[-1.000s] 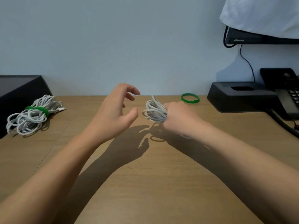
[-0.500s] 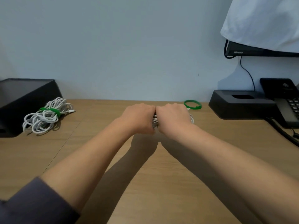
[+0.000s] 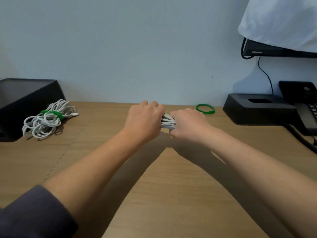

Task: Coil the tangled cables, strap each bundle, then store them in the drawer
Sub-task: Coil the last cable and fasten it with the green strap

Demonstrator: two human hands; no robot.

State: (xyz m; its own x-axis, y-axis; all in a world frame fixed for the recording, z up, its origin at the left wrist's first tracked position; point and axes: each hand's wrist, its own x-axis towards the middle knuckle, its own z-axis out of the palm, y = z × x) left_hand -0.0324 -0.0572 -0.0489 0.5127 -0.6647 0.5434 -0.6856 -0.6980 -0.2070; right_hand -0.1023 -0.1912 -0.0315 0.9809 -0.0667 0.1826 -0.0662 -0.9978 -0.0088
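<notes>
1. The left hand (image 3: 144, 119) and the right hand (image 3: 187, 124) meet at the centre of the frame, above the wooden worktop (image 3: 154, 194), knuckles toward the camera.
2. Between them runs a short span of white cable bundle (image 3: 168, 121): several parallel strands, lying roughly level from one fist to the other.
3. Each grip is closed tight around one end of that bundle, the left fist on its left end, the right fist on its right end; only the middle strands show in the narrow gap between the hands.
4. How much cable sits inside either fist is hidden by the fingers, and whether the bundle touches the worktop is hard to tell, though the shadow below suggests it is held slightly clear.
5. A loose green strap (image 3: 205, 109) lies as an open ring on the worktop, just beyond and to the right of the right hand, not touching it.
6. At the left of the frame a finished white coil (image 3: 48, 119) rests on the worktop, cinched around its middle by a green band (image 3: 53, 114), well apart from both hands.
7. That coil lies against a black box (image 3: 25, 103) at the left edge.
8. At the right stand a black tray (image 3: 257, 110) and a desk phone (image 3: 307, 107).
9. A dark sleeve (image 3: 34, 215) covers the left upper forearm at the lower left corner.
</notes>
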